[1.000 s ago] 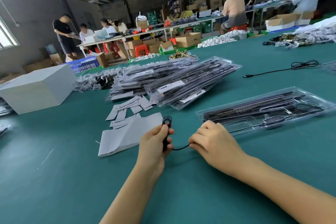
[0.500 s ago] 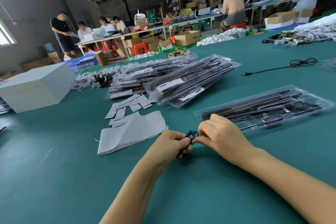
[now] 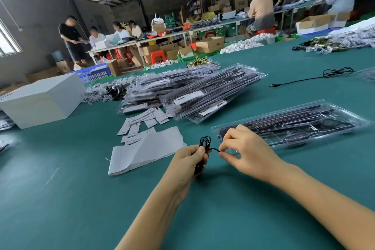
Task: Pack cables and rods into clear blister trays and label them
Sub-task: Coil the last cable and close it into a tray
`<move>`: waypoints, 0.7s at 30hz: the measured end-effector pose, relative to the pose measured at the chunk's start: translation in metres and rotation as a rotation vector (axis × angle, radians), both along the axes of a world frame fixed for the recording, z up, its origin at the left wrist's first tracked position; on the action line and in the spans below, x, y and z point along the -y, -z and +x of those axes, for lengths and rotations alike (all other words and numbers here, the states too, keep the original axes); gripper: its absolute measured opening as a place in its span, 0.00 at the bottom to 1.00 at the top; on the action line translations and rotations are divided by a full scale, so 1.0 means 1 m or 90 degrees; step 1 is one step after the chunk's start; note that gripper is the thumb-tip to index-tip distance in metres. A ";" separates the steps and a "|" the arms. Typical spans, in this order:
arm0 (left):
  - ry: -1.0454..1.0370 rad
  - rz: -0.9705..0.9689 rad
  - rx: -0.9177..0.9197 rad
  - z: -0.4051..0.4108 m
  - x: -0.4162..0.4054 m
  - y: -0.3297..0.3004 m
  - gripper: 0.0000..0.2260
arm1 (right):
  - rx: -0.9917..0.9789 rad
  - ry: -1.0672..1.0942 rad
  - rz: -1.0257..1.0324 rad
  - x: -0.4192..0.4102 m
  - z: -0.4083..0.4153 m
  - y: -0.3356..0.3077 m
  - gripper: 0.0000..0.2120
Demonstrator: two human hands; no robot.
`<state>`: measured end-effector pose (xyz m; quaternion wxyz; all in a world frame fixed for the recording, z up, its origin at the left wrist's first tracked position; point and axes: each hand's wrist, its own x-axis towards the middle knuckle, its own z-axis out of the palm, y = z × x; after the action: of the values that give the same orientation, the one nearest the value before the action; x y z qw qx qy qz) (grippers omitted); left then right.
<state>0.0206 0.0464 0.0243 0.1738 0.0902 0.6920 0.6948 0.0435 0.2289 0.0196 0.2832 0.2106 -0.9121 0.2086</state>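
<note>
I'm coiling the thin black cable above the near table, my left hand gripping the bundle and my right hand pinching its loose tail, which next wants tucking (I judge) before it goes into the open blister tray at right.

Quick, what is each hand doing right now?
Left hand: grips the coiled black cable.
Right hand: pinches the cable's loose end.
</note>
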 end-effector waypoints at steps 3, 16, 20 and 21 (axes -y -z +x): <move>-0.030 0.050 0.029 0.005 -0.005 0.001 0.11 | 0.000 0.047 -0.064 0.006 0.002 0.006 0.04; -0.037 -0.389 -0.425 0.003 -0.006 0.017 0.07 | 0.230 0.023 -0.026 -0.005 -0.004 -0.003 0.16; -0.024 -0.372 -0.354 0.002 -0.002 0.020 0.08 | 0.367 0.060 0.216 -0.043 -0.006 -0.021 0.28; -0.020 -0.371 -0.355 0.002 -0.002 0.021 0.09 | 0.365 0.072 0.209 -0.050 -0.006 -0.021 0.25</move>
<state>0.0223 0.0489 0.0030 -0.0127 0.2114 0.8820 0.4209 0.0374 0.2790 0.0410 -0.0117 0.1348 -0.9864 0.0934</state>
